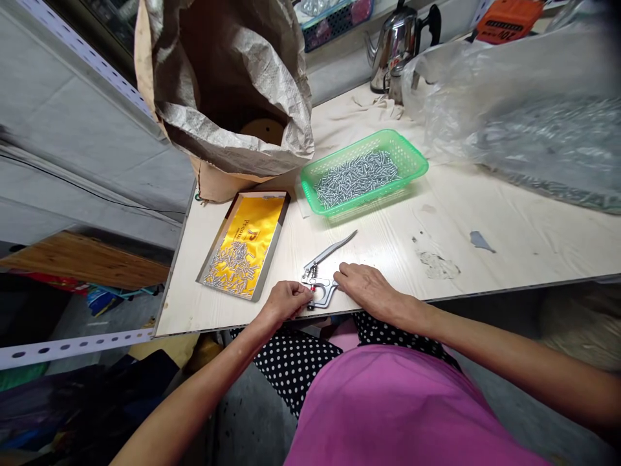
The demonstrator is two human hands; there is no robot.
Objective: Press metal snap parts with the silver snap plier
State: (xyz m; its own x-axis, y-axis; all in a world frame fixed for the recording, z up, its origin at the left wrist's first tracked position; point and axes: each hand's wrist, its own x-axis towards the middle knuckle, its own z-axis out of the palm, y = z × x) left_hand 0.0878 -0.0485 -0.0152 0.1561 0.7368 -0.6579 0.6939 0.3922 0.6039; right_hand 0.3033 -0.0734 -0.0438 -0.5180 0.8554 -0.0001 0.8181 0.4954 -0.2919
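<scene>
A silver pair of hand-press pliers (326, 288) lies at the table's front edge, its long upper handle raised and a spring showing near the hinge. My left hand (287, 300) is closed in a pinch at the jaw end, beside a small red part; whatever lies between the fingertips is too small to make out. With its fingers curled, my right hand (366, 288) grips the other end of the pliers' frame. Left of the pliers, a shallow box (278, 242) with a yellow lining holds a scatter of small silver metal pins (235, 266).
A green plastic basket (314, 206) full of similar pins stands beyond the pliers. Behind the box is a large open woven sack (286, 158). A steel kettle (394, 45) and a big clear plastic bag (548, 129) occupy the table's back and right.
</scene>
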